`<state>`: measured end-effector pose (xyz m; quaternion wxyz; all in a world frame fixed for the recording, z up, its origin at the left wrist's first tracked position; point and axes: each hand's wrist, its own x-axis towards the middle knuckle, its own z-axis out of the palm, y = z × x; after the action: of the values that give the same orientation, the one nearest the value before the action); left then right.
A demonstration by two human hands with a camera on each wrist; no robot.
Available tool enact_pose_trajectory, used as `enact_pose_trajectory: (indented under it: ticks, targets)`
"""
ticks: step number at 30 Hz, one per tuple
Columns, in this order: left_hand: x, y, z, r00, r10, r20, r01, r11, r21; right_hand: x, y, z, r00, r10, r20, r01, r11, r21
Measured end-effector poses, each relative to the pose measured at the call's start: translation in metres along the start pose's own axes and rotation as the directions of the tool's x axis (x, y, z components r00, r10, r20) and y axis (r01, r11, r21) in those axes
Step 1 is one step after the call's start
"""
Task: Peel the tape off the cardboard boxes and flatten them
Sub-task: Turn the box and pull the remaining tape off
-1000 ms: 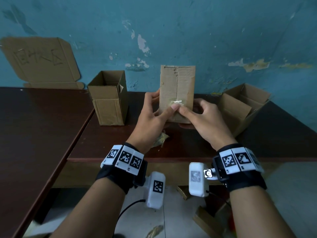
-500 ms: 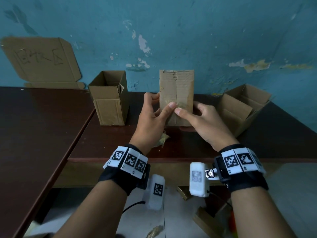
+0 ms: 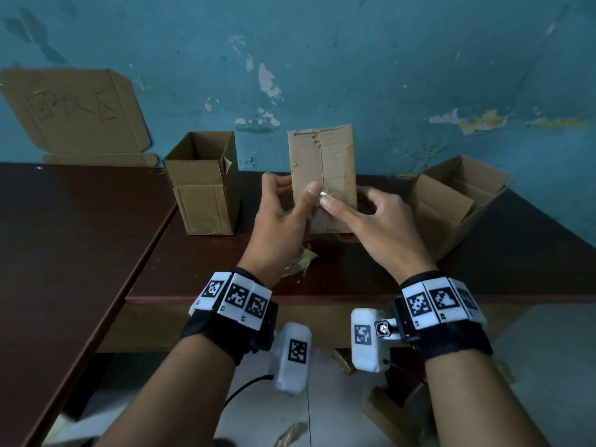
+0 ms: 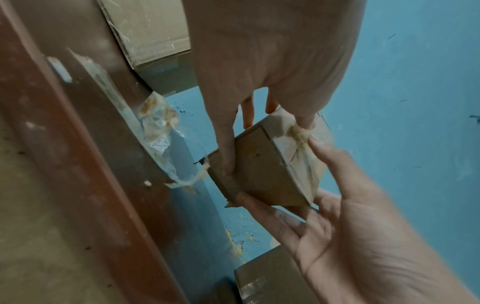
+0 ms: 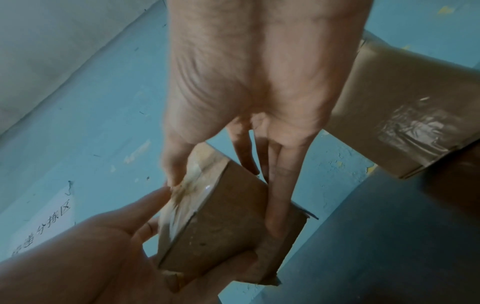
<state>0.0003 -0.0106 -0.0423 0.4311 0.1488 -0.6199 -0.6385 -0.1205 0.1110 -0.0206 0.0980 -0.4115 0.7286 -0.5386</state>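
**Inspector:** What did the left hand (image 3: 283, 221) have hold of?

**Assistant:** The small cardboard box (image 3: 323, 162), held upright above the dark table (image 3: 200, 266) at centre frame. The thumb (image 3: 311, 191) lay across the near face; in the left wrist view one finger (image 4: 228, 156) pressed flat along the side panel, the rest passing behind. So the fingers were clamped on the box.

**Inspector:** And the right hand (image 3: 375, 224)?

**Assistant:** Its thumb tip (image 3: 327, 204) met the left thumb at a lifted scrap of clear tape (image 3: 325, 196) on the near face. The right wrist view showed the long fingers (image 5: 279, 195) laid straight down the opposite side panel, with the thumb (image 5: 172, 164) bearing on the taped edge. The box was gripped between thumb and fingers.

**Inspector:** Surroundings?

**Assistant:** An open box (image 3: 203, 185) stood left of centre, another open box (image 3: 451, 201) lay tilted at right. A crumpled wad of peeled tape (image 3: 300, 262) lay on the table below the left hand. A flattened carton (image 3: 74, 114) leaned on the wall, upper left.
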Motion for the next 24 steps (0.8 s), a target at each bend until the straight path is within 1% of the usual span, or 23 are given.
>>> enact_pose_trajectory:
  ticks: [3, 6, 8, 13, 17, 19, 24]
  targets:
    - [-0.001, 0.0, 0.0, 1.0, 0.015, 0.02, -0.016, 0.999, 0.029, 0.001, 0.001, -0.002, 0.997, 0.029, 0.073, -0.033, 0.998, 0.046]
    - [-0.001, 0.001, 0.0, 1.0, 0.009, 0.015, -0.01, 0.999, 0.051, 0.001, 0.001, 0.001, 0.997, 0.039, 0.062, -0.042, 0.998, 0.049]
    - [-0.001, 0.002, 0.0, 1.0, -0.013, 0.011, 0.013, 0.999, 0.039, 0.001, 0.0, 0.002, 0.999, 0.024, 0.045, -0.026, 0.999, 0.043]
    - [-0.001, 0.004, -0.002, 0.991, -0.132, 0.032, 0.133, 0.99, -0.044, 0.003, 0.001, 0.001, 0.998, 0.018, 0.066, -0.023, 0.996, 0.084]
    - [-0.003, 0.007, -0.001, 0.987, -0.149, 0.054, 0.152, 0.986, -0.07, 0.003, 0.003, -0.001, 0.996, 0.029, 0.083, -0.035, 0.997, 0.075]
    - [-0.004, 0.007, 0.0, 0.988, -0.139, 0.062, 0.143, 0.988, -0.06, 0.004, 0.005, -0.001, 0.996, 0.031, 0.089, -0.039, 0.996, 0.085]
    - [-0.003, 0.004, 0.0, 0.994, -0.076, 0.078, 0.073, 0.997, 0.04, 0.006, 0.01, -0.001, 0.995, 0.032, 0.097, -0.042, 0.994, 0.1]
